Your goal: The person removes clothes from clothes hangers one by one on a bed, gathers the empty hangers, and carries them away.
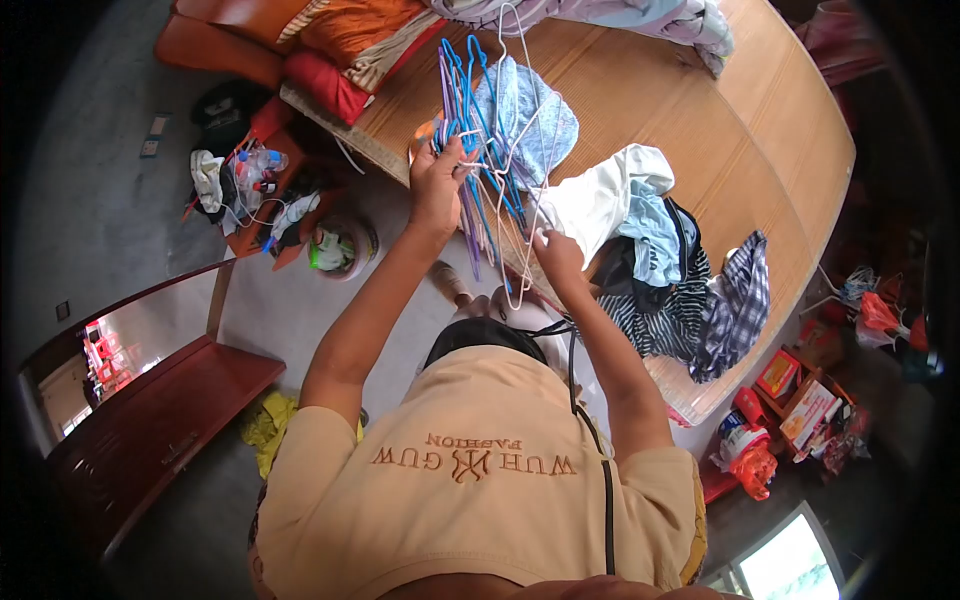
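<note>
My left hand (437, 185) is closed around a bundle of blue and purple clothes hangers (462, 95), held upright above the near edge of the wooden bed board. A white hanger (502, 28) stands at the right side of this bundle. Pinched fingers of my right hand (557, 255) grip the white hanger low on its right side. Behind the hangers lies a light blue cloth (545, 125). Just beyond my right hand are a white garment (600, 200), a pale blue garment (652, 240), a black-and-white striped garment (665, 325) and a plaid garment (738, 305).
The bed board (700, 130) stretches ahead, with bedding (620, 15) along its far side. At left stand a bin (345, 250), a low stand with bottles (262, 165) and a dark red wooden bench (170, 430). Boxes and bags (810, 410) are piled at right.
</note>
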